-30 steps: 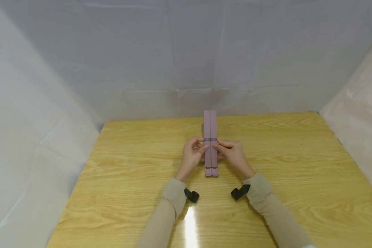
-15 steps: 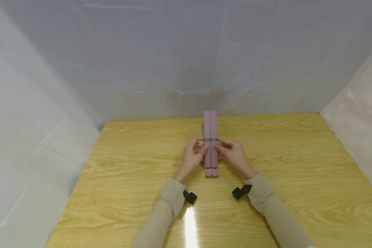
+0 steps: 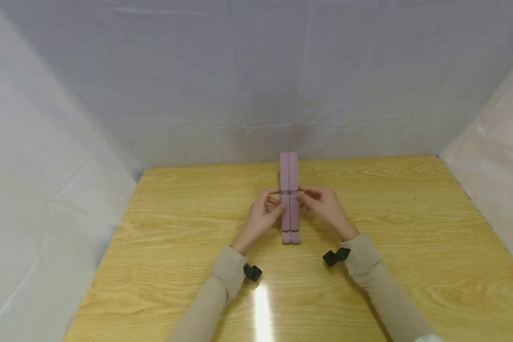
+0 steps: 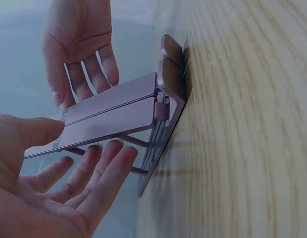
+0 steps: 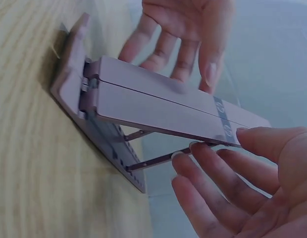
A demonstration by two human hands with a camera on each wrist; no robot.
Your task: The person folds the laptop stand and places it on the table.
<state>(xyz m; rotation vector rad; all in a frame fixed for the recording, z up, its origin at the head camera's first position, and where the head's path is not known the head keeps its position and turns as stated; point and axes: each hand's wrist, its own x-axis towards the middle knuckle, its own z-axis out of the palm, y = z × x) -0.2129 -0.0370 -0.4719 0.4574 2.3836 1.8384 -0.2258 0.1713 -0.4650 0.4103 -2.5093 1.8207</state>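
Observation:
A pink folding stand (image 3: 289, 175) sits mid-table, its base flat on the wood and its two long arms (image 4: 114, 106) raised on thin metal struts (image 5: 153, 161). My left hand (image 3: 262, 213) is at the stand's left side beside the grey band. Its thumb (image 4: 44, 131) touches the arm's edge, and its fingers (image 4: 101, 163) lie spread and fairly straight underneath. My right hand (image 3: 320, 204) mirrors it on the right. The thumb (image 5: 265, 141) meets the arm's end, and the fingers (image 5: 208, 173) are loosely extended below. Neither hand is wrapped around the stand.
The wooden table (image 3: 175, 228) carries only the stand. White sheeting (image 3: 68, 142) closes off the back and both sides. Black wrist straps (image 3: 252, 272) show at both beige sleeves.
Both hands have crept slightly up the stand toward the grey band, and the left forearm has swung left. The stand has stayed put.

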